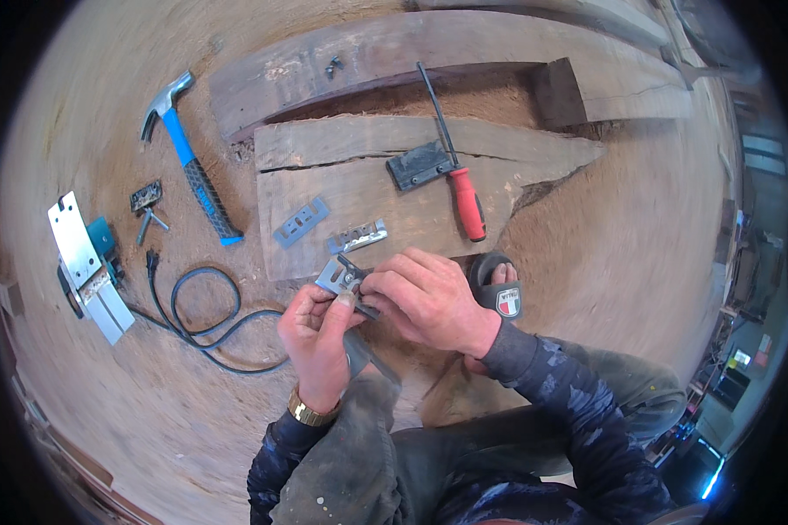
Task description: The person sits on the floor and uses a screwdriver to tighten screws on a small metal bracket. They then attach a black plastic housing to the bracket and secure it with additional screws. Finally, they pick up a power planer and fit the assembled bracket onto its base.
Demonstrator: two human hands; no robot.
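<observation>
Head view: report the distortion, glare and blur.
Distortion, head view: the long beam looks bowed toward the rim; glare, head view: a bright strip at lower right glows white; blur, head view: the ground smears toward the edges.

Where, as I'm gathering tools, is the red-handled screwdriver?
In the head view, the screwdriver lies right of centre, its handle on the cracked board, beside the black block.
</observation>
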